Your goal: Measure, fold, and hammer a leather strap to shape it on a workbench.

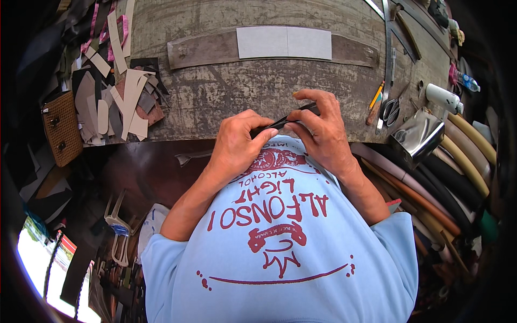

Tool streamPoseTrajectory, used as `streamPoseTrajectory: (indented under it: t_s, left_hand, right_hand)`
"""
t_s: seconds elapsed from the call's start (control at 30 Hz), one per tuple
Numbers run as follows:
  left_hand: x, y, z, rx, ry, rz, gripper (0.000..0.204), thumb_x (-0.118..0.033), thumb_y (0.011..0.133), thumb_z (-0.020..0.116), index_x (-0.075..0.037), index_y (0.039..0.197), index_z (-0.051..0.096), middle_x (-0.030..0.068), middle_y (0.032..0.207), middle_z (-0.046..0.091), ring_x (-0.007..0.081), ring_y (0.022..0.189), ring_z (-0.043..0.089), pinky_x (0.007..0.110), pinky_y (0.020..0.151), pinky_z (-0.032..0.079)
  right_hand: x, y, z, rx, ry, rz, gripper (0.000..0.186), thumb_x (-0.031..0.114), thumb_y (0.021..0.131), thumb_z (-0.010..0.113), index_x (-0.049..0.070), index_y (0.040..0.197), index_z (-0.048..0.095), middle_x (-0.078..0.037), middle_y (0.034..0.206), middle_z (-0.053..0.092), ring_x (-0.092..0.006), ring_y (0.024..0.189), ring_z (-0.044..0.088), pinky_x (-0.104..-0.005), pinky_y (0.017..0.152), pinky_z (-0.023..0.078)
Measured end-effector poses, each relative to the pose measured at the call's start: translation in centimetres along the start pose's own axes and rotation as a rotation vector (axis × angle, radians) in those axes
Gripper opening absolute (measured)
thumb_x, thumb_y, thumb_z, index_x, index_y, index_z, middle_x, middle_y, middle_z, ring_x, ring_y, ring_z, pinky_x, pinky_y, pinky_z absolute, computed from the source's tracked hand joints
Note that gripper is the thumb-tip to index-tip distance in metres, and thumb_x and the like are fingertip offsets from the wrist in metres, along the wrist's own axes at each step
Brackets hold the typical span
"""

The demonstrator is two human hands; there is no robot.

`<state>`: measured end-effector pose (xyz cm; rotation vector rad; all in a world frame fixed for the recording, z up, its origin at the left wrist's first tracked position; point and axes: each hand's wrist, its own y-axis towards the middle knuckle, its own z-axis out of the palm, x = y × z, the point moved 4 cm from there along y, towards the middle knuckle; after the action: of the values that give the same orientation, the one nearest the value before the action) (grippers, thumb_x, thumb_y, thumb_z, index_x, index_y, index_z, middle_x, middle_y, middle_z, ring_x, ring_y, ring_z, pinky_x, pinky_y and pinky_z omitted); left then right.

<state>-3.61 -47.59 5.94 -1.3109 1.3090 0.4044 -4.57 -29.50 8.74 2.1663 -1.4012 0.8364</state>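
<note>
At the near edge of the table (pixel 215 97), left hand (pixel 237 142) and right hand (pixel 323 126) hold a black strip (pixel 280 123) pinched in their fingers; scissors (pixel 391 111) lie towards the near right corner.

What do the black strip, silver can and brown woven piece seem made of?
Strip: leather or a synthetic, perhaps; it looks thin and slightly curved, finish unclear.
Can: probably bare metal, polished, given its mirror-like reflections.
Woven piece: maybe plant fibre or leather strips, textured; a fine crisscross shows.
</note>
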Motion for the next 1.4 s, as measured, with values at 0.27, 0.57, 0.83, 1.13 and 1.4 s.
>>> streamPoseTrajectory:
  t_s: [0.27,0.57,0.83,1.13,1.4]
  left_hand:
    - [-0.5,-0.1,0.4,-0.092,-0.063,0.032,0.018,-0.010,0.085,0.074,0.002,0.098,0.073,0.0095,0.087,0.069,0.0163,0.078,0.065,0.029,0.071,0.050]
    - [-0.7,-0.1,0.6,-0.104,-0.084,0.042,0.014,-0.007,0.086,0.072,0.004,0.093,0.069,0.0091,0.084,0.065,0.0172,0.079,0.064,0.029,0.070,0.048]
    - [-0.3,0.1,0.6,-0.030,-0.156,-0.006,0.019,-0.008,0.088,0.070,0.003,0.103,0.070,0.0095,0.082,0.063,0.0179,0.075,0.062,0.031,0.066,0.047]
    - [0.2,0.5,0.6,0.079,-0.030,-0.031,0.023,-0.015,0.091,0.069,0.001,0.107,0.072,0.0082,0.084,0.065,0.0157,0.073,0.060,0.032,0.065,0.046]
    - [0.1,0.6,0.9,0.056,-0.074,-0.031,0.023,-0.013,0.090,0.070,0.000,0.109,0.073,0.0064,0.087,0.065,0.0120,0.073,0.059,0.027,0.065,0.046]
  right_hand:
    - [0.4,-0.2,0.0,-0.066,0.000,0.137,0.013,0.010,0.077,0.077,0.007,0.087,0.069,-0.010,0.121,0.057,-0.0292,0.113,0.052,-0.0449,0.093,0.040]
    - [0.8,-0.3,0.4,-0.129,-0.009,0.194,0.013,0.008,0.074,0.077,0.007,0.084,0.069,-0.010,0.119,0.058,-0.0289,0.113,0.051,-0.0447,0.094,0.039]
    - [1.2,-0.3,0.9,-0.140,-0.048,0.137,0.014,0.008,0.074,0.076,0.007,0.086,0.069,-0.010,0.119,0.056,-0.0319,0.117,0.049,-0.0468,0.096,0.038]
    - [0.2,-0.6,0.3,-0.104,0.090,0.220,0.026,0.008,0.074,0.081,0.005,0.097,0.069,-0.011,0.121,0.054,-0.0316,0.117,0.049,-0.0431,0.094,0.045]
    - [-0.9,-0.1,-0.3,0.028,0.065,0.047,0.023,0.009,0.076,0.079,0.008,0.097,0.069,-0.011,0.121,0.054,-0.0317,0.115,0.050,-0.0436,0.093,0.045]
